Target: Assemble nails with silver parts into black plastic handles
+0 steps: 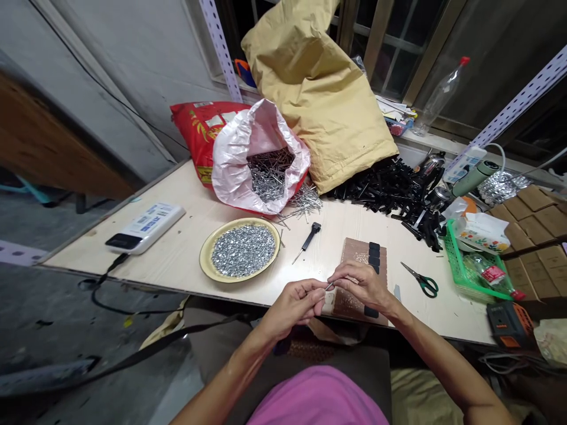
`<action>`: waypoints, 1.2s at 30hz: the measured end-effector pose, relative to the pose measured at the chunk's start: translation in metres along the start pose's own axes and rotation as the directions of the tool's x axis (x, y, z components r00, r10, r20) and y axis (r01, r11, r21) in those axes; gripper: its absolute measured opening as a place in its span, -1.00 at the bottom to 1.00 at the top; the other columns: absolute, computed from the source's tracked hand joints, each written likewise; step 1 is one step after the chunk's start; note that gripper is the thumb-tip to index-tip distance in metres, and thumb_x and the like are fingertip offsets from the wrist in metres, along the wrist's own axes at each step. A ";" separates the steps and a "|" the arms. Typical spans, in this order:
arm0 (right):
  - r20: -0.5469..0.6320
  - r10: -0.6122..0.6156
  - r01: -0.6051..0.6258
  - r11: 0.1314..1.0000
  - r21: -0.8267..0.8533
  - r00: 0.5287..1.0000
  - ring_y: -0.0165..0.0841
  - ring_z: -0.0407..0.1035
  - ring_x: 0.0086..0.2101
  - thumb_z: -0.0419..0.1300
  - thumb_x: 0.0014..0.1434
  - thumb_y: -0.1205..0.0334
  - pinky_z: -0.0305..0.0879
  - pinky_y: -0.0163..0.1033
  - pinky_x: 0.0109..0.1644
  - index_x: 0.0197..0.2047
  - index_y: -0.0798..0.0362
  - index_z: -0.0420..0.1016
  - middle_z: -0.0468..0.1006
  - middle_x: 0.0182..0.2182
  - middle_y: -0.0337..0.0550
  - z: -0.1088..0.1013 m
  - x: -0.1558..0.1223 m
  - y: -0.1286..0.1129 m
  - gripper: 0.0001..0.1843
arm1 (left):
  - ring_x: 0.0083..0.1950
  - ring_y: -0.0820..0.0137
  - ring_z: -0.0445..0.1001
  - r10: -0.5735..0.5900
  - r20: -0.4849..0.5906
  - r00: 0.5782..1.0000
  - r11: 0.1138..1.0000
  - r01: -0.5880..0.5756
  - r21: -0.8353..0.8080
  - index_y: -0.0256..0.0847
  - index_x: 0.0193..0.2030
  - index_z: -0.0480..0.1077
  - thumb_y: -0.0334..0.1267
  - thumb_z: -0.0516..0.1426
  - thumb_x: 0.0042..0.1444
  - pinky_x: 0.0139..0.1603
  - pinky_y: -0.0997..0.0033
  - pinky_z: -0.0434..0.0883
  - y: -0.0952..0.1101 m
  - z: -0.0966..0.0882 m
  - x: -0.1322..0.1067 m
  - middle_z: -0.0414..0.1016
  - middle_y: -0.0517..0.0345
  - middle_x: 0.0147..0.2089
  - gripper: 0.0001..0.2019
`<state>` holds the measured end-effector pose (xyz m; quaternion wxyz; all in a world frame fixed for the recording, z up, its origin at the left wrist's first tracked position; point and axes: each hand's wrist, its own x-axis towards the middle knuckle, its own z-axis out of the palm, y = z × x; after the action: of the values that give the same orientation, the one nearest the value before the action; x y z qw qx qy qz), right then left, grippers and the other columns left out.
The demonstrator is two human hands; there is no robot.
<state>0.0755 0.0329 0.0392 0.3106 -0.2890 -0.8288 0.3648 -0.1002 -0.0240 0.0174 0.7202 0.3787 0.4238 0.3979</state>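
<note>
My left hand [295, 304] and my right hand [361, 284] meet at the table's near edge, both pinched on a thin metal nail [329, 287] between the fingertips. They hover over the near end of a brown wooden board [359, 254] that carries several small black pieces [374, 254]. A yellow plate [206, 260] heaped with small silvery parts sits just left of the hands. A white-lined red bag [234, 171] full of nails lies open behind the plate, with loose nails [305, 203] spilled beside it.
A small black-handled screwdriver [308, 239] lies between plate and board. Green-handled scissors [423, 282] lie right of the board, then a green basket [456, 268]. Black plastic parts [390, 186] spill from a tan sack [323, 88]. A white device [144, 227] with a cable rests far left.
</note>
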 end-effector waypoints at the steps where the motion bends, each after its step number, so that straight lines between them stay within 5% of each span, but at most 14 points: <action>1: -0.004 -0.003 0.003 1.000 0.020 1.000 -0.37 0.45 -0.36 0.06 0.25 0.06 0.39 -0.27 -0.27 -0.29 0.01 0.55 0.55 -0.41 -0.14 0.000 0.000 0.000 -0.71 | -0.70 0.69 -0.13 -0.062 0.045 0.997 0.996 0.065 -0.056 -0.28 -0.29 0.45 0.11 0.25 -0.18 -0.68 0.59 -0.15 0.000 0.000 0.000 0.24 0.35 -0.67 -0.53; 6: -0.038 0.060 -0.055 0.991 0.124 0.997 -0.38 0.46 -0.41 0.10 0.22 0.01 0.40 -0.26 -0.28 -0.30 0.01 0.56 0.56 -0.44 -0.16 0.000 -0.002 0.000 -0.70 | -0.71 0.73 -0.16 -0.087 0.051 0.995 0.986 0.094 -0.137 -0.29 -0.25 0.43 0.11 0.29 -0.24 -0.68 0.61 -0.20 -0.002 0.001 0.004 0.24 0.37 -0.67 -0.48; 16: -0.058 0.094 -0.086 0.988 0.128 0.994 -0.36 0.48 -0.41 0.15 0.17 0.02 0.41 -0.27 -0.32 -0.35 0.00 0.59 0.60 -0.44 -0.16 -0.002 -0.006 0.004 -0.72 | -0.66 0.66 -0.01 0.029 -0.016 0.999 0.999 -0.028 0.047 -0.32 -0.29 0.48 0.11 0.23 -0.14 -0.69 0.59 -0.12 -0.003 0.004 0.003 0.26 0.31 -0.63 -0.53; 23: -0.127 0.216 -0.184 0.957 0.224 0.968 -0.37 0.49 -0.43 0.18 0.14 0.01 0.43 -0.26 -0.29 -0.33 0.01 0.59 0.60 -0.45 -0.19 0.009 -0.009 0.003 -0.73 | -0.70 0.70 -0.11 -0.013 0.019 1.000 0.997 0.014 -0.076 -0.31 -0.25 0.44 0.13 0.23 -0.16 -0.68 0.59 -0.14 -0.005 0.005 0.007 0.26 0.34 -0.64 -0.49; 30: -0.268 0.312 -0.251 0.938 0.241 0.911 -0.34 0.48 -0.37 0.23 0.10 0.09 0.40 -0.25 -0.26 -0.38 -0.02 0.60 0.60 -0.43 -0.19 0.023 -0.013 0.008 -0.82 | -0.61 0.56 0.11 0.228 -0.157 0.961 0.963 -0.199 0.179 -0.28 -0.26 0.51 -0.02 0.18 -0.03 -0.62 0.53 0.05 -0.012 0.006 0.009 0.29 0.26 -0.60 -0.66; 36: -0.217 0.386 -0.303 0.892 0.335 0.896 -0.36 0.48 -0.37 0.21 0.10 0.10 0.40 -0.28 -0.26 -0.40 0.01 0.59 0.60 -0.43 -0.21 0.029 -0.015 0.013 -0.81 | -0.61 0.55 0.10 0.249 -0.113 0.962 0.947 -0.217 0.238 -0.27 -0.25 0.51 -0.08 0.12 0.03 -0.61 0.52 0.05 -0.016 0.002 0.011 0.29 0.26 -0.60 -0.69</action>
<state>0.0674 0.0176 0.0094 0.3926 -0.4320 -0.6485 0.4885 -0.0909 -0.0210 0.0001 0.5889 0.4757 0.4679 0.4560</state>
